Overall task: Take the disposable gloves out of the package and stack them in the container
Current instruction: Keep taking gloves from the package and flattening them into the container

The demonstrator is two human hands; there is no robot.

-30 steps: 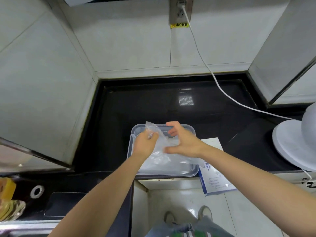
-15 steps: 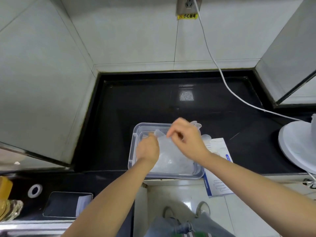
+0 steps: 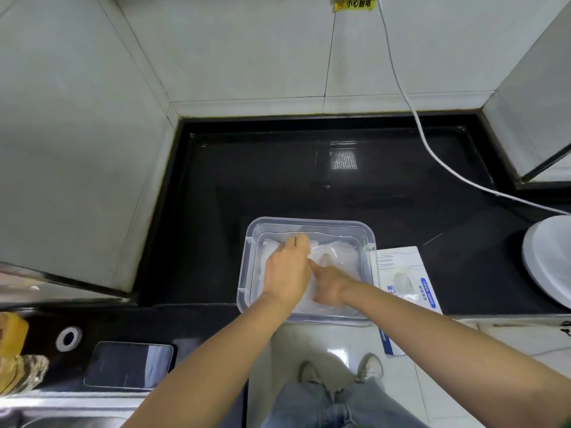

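left hand (image 3: 289,270) | right hand (image 3: 332,285) | both on gloves (image 3: 344,253) | in container (image 3: 309,223)

A yellow rectangular sticker (image 3: 355,3) on the white tiled wall (image 3: 247,50) reads "小心触电". The flat white-and-blue glove package (image 3: 404,273), at the black worktop's (image 3: 278,180) front edge, carries blue print too blurred to read.

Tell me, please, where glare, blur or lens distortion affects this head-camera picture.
Head view: a bright grid-shaped reflection glares on the black countertop; the wide-angle lens slants the wall tile joints; the clear gloves in the container wash out pale, edges hard to trace; the floor tile near the shoes shines too.
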